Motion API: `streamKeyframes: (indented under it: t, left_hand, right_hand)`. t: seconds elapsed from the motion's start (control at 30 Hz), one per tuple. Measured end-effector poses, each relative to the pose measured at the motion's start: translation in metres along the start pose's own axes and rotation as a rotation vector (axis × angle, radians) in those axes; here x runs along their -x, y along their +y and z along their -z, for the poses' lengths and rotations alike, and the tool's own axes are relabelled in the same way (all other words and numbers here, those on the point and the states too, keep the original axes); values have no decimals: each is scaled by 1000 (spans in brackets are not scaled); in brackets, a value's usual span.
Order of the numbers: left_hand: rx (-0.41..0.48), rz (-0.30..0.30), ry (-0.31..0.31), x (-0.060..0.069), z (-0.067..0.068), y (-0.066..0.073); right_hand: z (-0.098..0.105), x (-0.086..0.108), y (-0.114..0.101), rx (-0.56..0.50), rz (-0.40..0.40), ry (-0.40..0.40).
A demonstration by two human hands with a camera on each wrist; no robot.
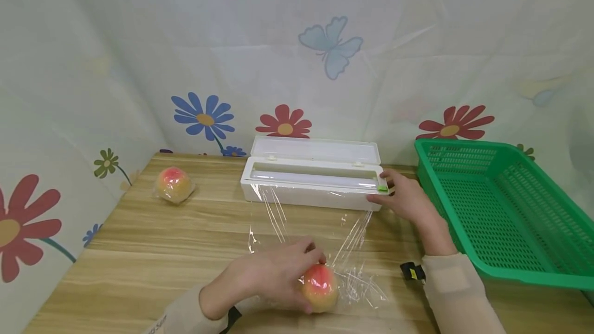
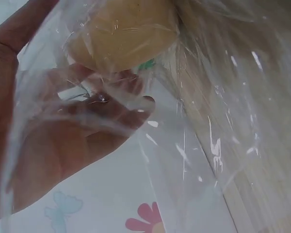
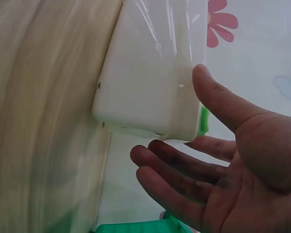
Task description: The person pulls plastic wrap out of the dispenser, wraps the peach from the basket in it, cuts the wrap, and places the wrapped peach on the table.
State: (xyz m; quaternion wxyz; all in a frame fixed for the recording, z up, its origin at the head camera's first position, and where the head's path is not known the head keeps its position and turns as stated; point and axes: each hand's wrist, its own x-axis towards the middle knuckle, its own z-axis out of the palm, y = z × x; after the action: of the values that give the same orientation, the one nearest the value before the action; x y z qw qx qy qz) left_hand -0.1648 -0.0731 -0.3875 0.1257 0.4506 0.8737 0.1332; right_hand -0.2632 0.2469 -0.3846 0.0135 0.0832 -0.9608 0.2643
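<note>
A red and yellow peach is at the table's front, with clear cling film about it. My left hand holds this peach from its left side, the film lying over the fingers in the left wrist view. From the peach the film stretches back to a white cling film dispenser, whose lid stands raised. At the dispenser's right end, beside a green slider, my right hand grips the corner between thumb and forefinger. The other fingers are spread off the end.
Another peach, wrapped in film, sits at the table's back left. A green plastic basket stands on the right. Near the right sleeve is a small black item with a yellow mark. A flower-print curtain hangs behind the table.
</note>
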Motion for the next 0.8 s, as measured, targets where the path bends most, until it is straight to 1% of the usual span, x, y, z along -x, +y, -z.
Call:
streamKeyframes:
  t: [0.17,0.27,0.33,0.43,0.5,0.57,0.67,0.73,0.8]
  left_hand:
    - [-15,3,16,0,1,0]
    - [-21,6,18,-2,3,-1]
    - [3,12,19,-2,3,-2]
    - [64,28,23,-3,5,-3]
    - [105,43,24,-3,6,-5]
    - [126,46,28,-3,7,-6]
    - [133,49,27,-3,8,-8]
    - [130,46,26,-3,8,-8]
    - [119,40,30,-3,9,-9]
  right_hand:
    - [4,2,2,-19,10,-41]
    - [6,2,4,-16,22,-50]
    - [7,3,3,-12,27,-57]
    - [11,5,0,6,33,-56]
    - [14,7,-5,20,22,-43]
    - [17,9,-10,46,25,-19]
    - [19,13,-22,79,69,20]
    - [19,17,-31,96,124,33]
    - [19,23,-43,99,185,24]
